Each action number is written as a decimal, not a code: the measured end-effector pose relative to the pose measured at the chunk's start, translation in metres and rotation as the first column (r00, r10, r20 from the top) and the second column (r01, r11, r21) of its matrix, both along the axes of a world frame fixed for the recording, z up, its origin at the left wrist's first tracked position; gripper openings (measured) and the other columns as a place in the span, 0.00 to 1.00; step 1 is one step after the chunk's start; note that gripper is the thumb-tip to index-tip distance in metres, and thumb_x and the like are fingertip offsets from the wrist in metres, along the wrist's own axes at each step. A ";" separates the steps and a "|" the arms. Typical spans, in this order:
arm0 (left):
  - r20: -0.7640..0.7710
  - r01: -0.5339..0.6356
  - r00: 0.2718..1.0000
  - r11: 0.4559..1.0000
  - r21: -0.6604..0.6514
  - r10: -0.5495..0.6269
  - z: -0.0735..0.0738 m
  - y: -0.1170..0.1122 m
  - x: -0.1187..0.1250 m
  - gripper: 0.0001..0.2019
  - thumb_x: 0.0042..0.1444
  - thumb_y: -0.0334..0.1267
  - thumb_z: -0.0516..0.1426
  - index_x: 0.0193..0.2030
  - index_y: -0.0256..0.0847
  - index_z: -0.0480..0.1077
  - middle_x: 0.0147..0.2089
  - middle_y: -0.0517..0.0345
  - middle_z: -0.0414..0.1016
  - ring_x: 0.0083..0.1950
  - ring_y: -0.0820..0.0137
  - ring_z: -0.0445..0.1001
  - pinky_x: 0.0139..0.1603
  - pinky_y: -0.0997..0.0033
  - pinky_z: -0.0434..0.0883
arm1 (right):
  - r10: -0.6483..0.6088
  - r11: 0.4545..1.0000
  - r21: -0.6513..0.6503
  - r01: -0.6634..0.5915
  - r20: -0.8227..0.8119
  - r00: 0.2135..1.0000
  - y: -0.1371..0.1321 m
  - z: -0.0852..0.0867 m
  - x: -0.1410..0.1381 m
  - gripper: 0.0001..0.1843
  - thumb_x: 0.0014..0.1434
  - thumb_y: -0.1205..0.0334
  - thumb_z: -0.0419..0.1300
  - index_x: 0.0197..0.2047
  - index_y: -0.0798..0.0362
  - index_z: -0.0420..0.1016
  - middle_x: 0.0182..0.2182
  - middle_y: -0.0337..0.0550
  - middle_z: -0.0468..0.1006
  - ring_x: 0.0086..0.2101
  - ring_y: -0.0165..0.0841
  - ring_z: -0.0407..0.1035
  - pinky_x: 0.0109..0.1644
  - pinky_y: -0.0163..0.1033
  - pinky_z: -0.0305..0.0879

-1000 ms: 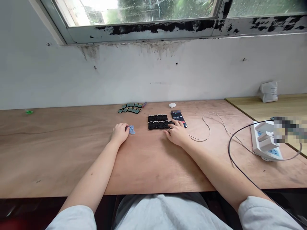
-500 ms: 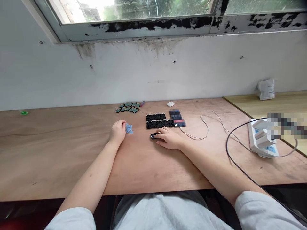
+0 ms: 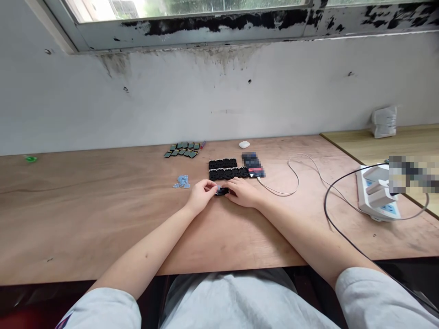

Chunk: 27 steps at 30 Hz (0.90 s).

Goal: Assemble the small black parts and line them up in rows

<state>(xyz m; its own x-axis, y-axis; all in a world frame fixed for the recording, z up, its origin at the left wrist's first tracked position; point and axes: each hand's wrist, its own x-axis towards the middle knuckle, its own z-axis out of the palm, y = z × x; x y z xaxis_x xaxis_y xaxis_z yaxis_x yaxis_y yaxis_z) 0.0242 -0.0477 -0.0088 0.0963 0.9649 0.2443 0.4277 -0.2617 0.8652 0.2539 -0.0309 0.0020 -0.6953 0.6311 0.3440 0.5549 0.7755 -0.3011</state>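
Pinched in the fingertips of my left hand (image 3: 201,195) is a small light-blue piece (image 3: 218,188), held at the left end of a small black casing (image 3: 222,192). My right hand (image 3: 244,193) has its fingers round the other end of that casing, which rests on or just over the table. Its right part is hidden under the fingers. A little pile of similar light-blue pieces (image 3: 182,182) lies left of my left hand. Just beyond both hands, more black casings (image 3: 228,174) form two rows.
Several green circuit boards (image 3: 187,146) lie at the back, with a white rounded case (image 3: 244,144) further right. A phone (image 3: 253,164), partly blurred, has a white cable (image 3: 279,195) plugged in. At the right stands a power strip (image 3: 377,194) with a black cable.
My left hand has moved right from the blue pile to the black casing, with a blue piece in its fingertips. My right hand stays at the casing. The view has tilted slightly down.
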 end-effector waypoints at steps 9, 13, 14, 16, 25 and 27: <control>-0.329 -0.014 0.942 0.984 0.176 0.072 -0.002 0.002 0.008 0.04 0.59 0.36 0.61 0.32 0.41 0.73 0.39 0.54 0.74 0.45 0.62 0.74 0.50 0.58 0.73 | 0.020 1.000 0.003 -0.020 0.004 1.000 0.001 0.001 -0.001 0.21 0.64 0.66 0.62 0.60 0.54 0.73 0.50 0.50 0.81 0.50 0.44 0.71 0.55 0.48 0.67; -0.378 0.148 0.924 0.964 0.222 -0.055 0.006 -0.004 -0.001 0.07 0.63 0.38 0.59 0.44 0.42 0.76 0.47 0.51 0.73 0.50 0.62 0.74 0.56 0.57 0.73 | 0.023 1.000 -0.006 -0.023 -0.016 1.000 0.000 0.002 0.001 0.23 0.64 0.67 0.63 0.61 0.54 0.73 0.51 0.51 0.80 0.50 0.44 0.71 0.56 0.47 0.67; -0.421 0.221 0.901 0.948 0.230 -0.107 0.008 -0.006 -0.004 0.08 0.63 0.39 0.59 0.47 0.43 0.76 0.50 0.50 0.73 0.53 0.60 0.74 0.59 0.56 0.72 | 0.020 1.000 -0.006 -0.020 -0.019 1.000 0.000 0.002 0.001 0.23 0.64 0.67 0.63 0.61 0.54 0.73 0.51 0.51 0.80 0.50 0.43 0.71 0.55 0.47 0.67; -0.510 0.332 0.842 0.913 0.235 -0.175 0.010 -0.007 -0.010 0.10 0.64 0.41 0.59 0.49 0.44 0.78 0.54 0.48 0.72 0.57 0.58 0.72 0.62 0.53 0.71 | 0.013 1.000 -0.009 -0.013 -0.017 1.000 0.000 0.001 0.002 0.22 0.64 0.66 0.63 0.61 0.55 0.73 0.48 0.51 0.81 0.48 0.43 0.72 0.53 0.47 0.68; -0.674 0.485 0.700 0.850 0.207 -0.236 0.014 -0.002 -0.020 0.14 0.67 0.37 0.55 0.54 0.49 0.79 0.59 0.49 0.76 0.61 0.56 0.70 0.63 0.48 0.68 | 0.010 1.000 -0.017 -0.010 -0.022 1.000 0.002 -0.002 0.002 0.20 0.65 0.65 0.63 0.60 0.54 0.74 0.50 0.51 0.81 0.50 0.44 0.72 0.56 0.48 0.68; -0.670 0.496 0.700 0.843 0.206 -0.248 0.013 -0.001 -0.021 0.15 0.68 0.36 0.54 0.55 0.50 0.79 0.59 0.49 0.76 0.60 0.56 0.71 0.62 0.49 0.69 | 0.009 1.000 -0.021 -0.009 -0.025 1.000 0.002 -0.002 0.001 0.20 0.65 0.65 0.63 0.60 0.53 0.74 0.51 0.50 0.81 0.50 0.44 0.72 0.56 0.48 0.68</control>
